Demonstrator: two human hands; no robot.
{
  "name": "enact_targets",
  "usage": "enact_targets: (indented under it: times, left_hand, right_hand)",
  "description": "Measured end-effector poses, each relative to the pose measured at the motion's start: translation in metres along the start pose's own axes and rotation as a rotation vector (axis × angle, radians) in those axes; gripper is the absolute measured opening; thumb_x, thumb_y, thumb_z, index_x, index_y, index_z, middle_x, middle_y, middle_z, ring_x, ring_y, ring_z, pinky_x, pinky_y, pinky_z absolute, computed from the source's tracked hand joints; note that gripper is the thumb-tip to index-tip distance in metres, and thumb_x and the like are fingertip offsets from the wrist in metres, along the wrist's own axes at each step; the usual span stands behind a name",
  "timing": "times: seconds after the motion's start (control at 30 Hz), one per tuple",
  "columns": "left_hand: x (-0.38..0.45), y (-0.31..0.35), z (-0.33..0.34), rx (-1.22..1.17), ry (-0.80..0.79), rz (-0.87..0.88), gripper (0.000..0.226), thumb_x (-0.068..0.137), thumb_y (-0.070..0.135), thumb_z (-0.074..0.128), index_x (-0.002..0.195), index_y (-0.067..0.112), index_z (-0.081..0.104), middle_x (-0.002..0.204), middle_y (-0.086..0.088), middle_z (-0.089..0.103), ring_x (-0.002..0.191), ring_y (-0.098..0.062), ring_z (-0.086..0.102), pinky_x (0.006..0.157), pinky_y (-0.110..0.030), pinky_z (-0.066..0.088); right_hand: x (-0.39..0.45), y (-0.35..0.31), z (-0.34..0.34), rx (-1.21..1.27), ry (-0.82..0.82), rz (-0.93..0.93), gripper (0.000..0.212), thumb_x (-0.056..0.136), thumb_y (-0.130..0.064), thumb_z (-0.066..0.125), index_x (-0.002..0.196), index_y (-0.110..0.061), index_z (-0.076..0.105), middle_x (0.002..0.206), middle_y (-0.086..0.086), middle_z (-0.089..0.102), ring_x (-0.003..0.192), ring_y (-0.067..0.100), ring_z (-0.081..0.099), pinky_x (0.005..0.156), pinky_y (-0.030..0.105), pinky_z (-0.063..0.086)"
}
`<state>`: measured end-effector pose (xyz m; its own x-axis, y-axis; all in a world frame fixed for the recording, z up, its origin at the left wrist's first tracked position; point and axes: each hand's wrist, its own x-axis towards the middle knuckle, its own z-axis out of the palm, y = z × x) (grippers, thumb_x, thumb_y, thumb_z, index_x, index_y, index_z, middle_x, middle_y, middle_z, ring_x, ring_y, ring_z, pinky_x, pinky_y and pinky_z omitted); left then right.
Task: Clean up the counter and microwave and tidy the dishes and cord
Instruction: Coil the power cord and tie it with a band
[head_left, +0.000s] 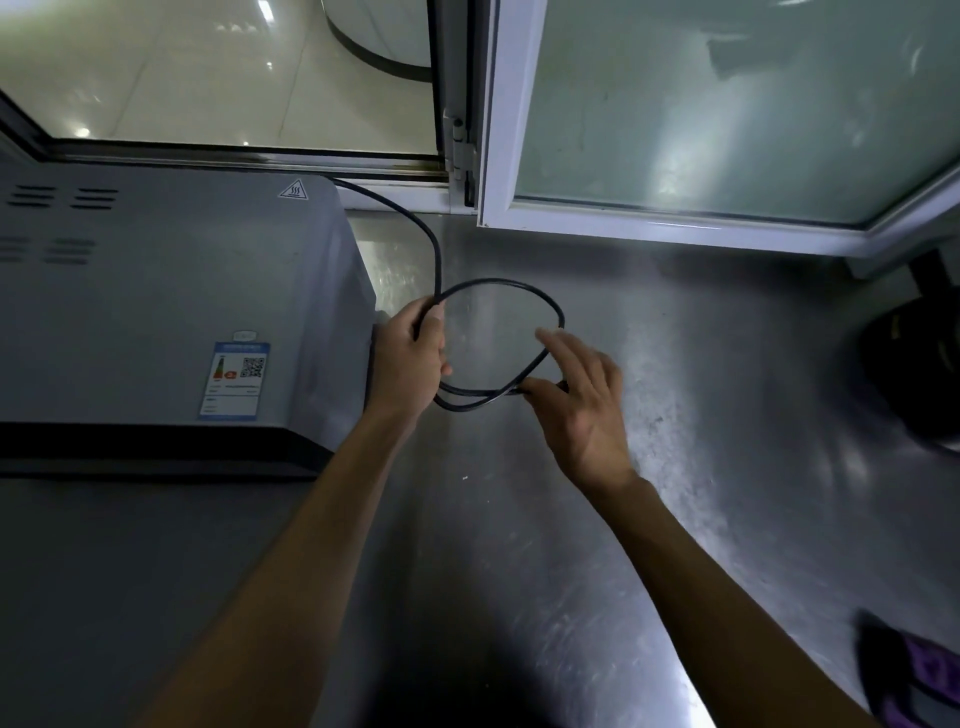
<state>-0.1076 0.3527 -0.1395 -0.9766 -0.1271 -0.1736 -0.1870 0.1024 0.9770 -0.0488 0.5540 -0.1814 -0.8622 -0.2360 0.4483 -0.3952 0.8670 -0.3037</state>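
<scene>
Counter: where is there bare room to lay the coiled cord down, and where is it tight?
Bare steel counter lies between the right hand and the dark round object, and below both forearms. It is tight beside the microwave, where the left hand grips the cord.

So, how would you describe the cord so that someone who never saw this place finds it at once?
Start at the grey microwave on the steel counter. From behind its back right corner, a thin black cord runs forward into a loop held between the left hand and right hand. It is the only long, thin black line there.
</scene>
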Motion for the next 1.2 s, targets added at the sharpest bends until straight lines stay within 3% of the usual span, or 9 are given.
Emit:
enact_targets:
  times: [0.1,0.2,0.33,0.43,0.57,0.77,1.0,1.1,1.2]
  left_hand:
    - [-0.003,-0.002,-0.002,0.020,-0.011,0.019,0.025,0.105,0.022,0.046,0.092,0.011,0.065,0.059,0.008,0.044,0.052,-0.010,0.041,0.052,-0.028,0.042]
    - [-0.004,0.004,-0.002,-0.023,0.005,-0.005,0.019,0.104,0.026,0.049,0.112,0.029,0.065,0.073,0.009,0.060,0.059,-0.011,0.054,0.058,-0.026,0.047]
    - [0.001,0.009,-0.002,-0.054,0.018,-0.034,0.022,0.103,0.038,0.047,0.118,0.032,0.062,0.102,0.010,0.067,0.090,-0.009,0.068,0.075,-0.032,0.055]
    - [0.005,0.003,-0.002,-0.031,0.002,-0.003,0.036,0.105,0.037,0.043,0.136,0.024,0.057,0.134,0.003,0.060,0.116,-0.011,0.061,0.080,-0.029,0.054]
    - [0.008,-0.008,0.001,0.138,-0.077,0.159,0.047,0.102,0.010,0.048,0.147,0.019,0.044,0.147,0.002,0.051,0.129,-0.009,0.052,0.103,-0.036,0.050]
    - [0.014,-0.014,0.015,0.521,-0.153,0.346,0.073,0.095,0.004,0.058,0.156,0.023,0.024,0.163,0.003,0.023,0.151,-0.012,0.016,0.122,-0.028,0.018]
    - [0.014,-0.006,0.037,0.458,-0.232,0.205,0.058,0.104,0.034,0.045,0.157,0.026,0.021,0.158,0.003,0.036,0.144,-0.013,0.034,0.118,-0.039,0.032]
    - [0.000,-0.008,0.048,0.372,-0.217,0.072,0.054,0.102,0.040,0.047,0.152,0.027,0.032,0.142,0.012,0.050,0.122,-0.011,0.055,0.102,-0.030,0.043]
    - [-0.011,-0.018,0.058,0.302,-0.242,0.028,0.052,0.099,0.037,0.055,0.148,0.029,0.037,0.130,0.012,0.056,0.094,-0.011,0.067,0.088,-0.040,0.057]
  right_hand:
    - [0.001,0.009,0.005,0.034,-0.039,-0.072,0.010,0.097,-0.015,0.065,0.102,-0.012,0.072,0.134,0.011,0.062,0.130,0.032,0.054,0.102,0.059,0.037]
    - [0.003,0.009,0.006,0.141,-0.042,-0.005,0.014,0.097,-0.013,0.062,0.105,-0.008,0.072,0.133,0.013,0.062,0.130,0.031,0.054,0.102,0.054,0.043]
    - [0.007,0.002,-0.001,0.338,-0.027,0.102,0.010,0.095,-0.007,0.064,0.102,-0.003,0.071,0.125,0.012,0.064,0.118,0.028,0.061,0.096,0.045,0.052]
    - [0.005,-0.007,-0.010,0.503,-0.025,0.304,0.012,0.094,-0.006,0.065,0.106,-0.004,0.070,0.115,0.006,0.069,0.105,0.016,0.066,0.090,0.038,0.055]
    - [0.004,-0.015,-0.021,0.678,-0.085,0.666,0.016,0.096,-0.015,0.063,0.112,-0.016,0.069,0.099,-0.007,0.071,0.094,0.005,0.067,0.085,0.030,0.057]
    - [0.008,-0.014,-0.036,0.837,-0.097,0.765,0.015,0.099,-0.011,0.057,0.103,-0.019,0.069,0.101,-0.005,0.072,0.096,0.011,0.067,0.078,0.030,0.058]
    - [0.012,0.004,-0.045,0.882,-0.041,0.818,0.015,0.102,-0.008,0.051,0.102,-0.011,0.066,0.098,0.002,0.074,0.093,0.013,0.068,0.067,0.020,0.054]
    - [0.015,0.004,-0.044,0.922,0.019,0.890,0.015,0.102,-0.011,0.050,0.105,-0.009,0.065,0.100,0.001,0.074,0.091,0.013,0.069,0.063,0.019,0.052]
    - [0.019,0.002,-0.042,0.974,0.073,0.940,0.017,0.103,-0.011,0.048,0.111,-0.006,0.062,0.107,0.000,0.074,0.097,0.015,0.071,0.074,0.032,0.057]
